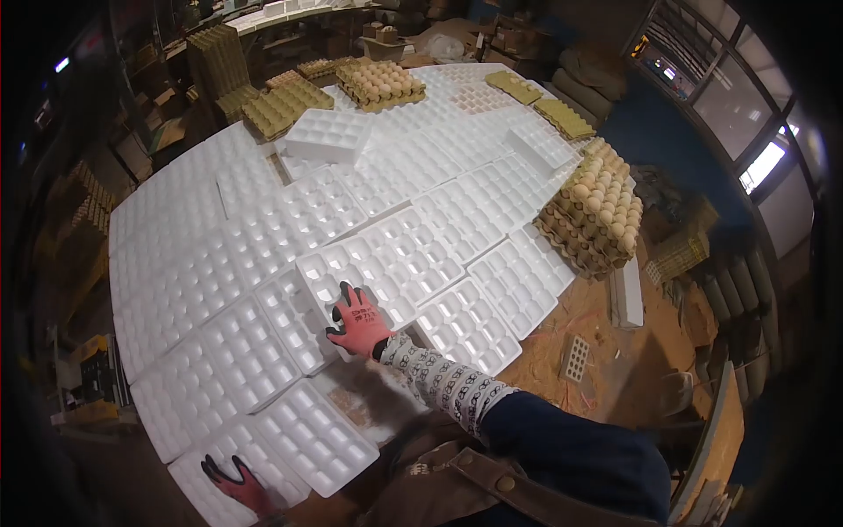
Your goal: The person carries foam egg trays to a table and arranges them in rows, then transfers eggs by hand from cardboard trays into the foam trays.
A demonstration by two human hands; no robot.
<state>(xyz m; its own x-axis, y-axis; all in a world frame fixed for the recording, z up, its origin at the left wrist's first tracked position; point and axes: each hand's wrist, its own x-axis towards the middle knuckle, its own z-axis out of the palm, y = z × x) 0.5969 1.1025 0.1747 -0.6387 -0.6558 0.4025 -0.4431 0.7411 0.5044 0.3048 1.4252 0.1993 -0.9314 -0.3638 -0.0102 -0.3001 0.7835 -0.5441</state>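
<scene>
Dim, cluttered workroom, dark at the frame edges, with windows [764,167] at upper right and a brown floor area [544,360] at lower right. Across the middle of the frame, from lower left to top: a broad spread of white foam trays [176,263] with square hollows, mostly edge to edge, some overlapping. At right, on the edge of the spread: a tall stack of egg cartons [590,204], loaded on top with pale eggs. At upper left: a high pile of molded cartons [219,63]. Near top center: a lower stack of cartons [379,85], also topped with eggs. Just left of and below that stack: a tilted foam tray [327,134] lying over others.

At center: a raised foam tray [395,250], overlapping its neighbors. On its near left part: right hand [360,327], in a red and black glove, palm down, fingers spread and well open; any hold on the rim hidden from view. Behind the hand: a patterned sleeve cover [448,382] and dark blue sleeve [571,448].

At bottom left: left hand [239,485], similarly gloved, fingers open and apart, over the lower-left foam tray [272,457]; contact visible, grip not determinable. At lower right, on the brown area: a small block with holes [575,358].
</scene>
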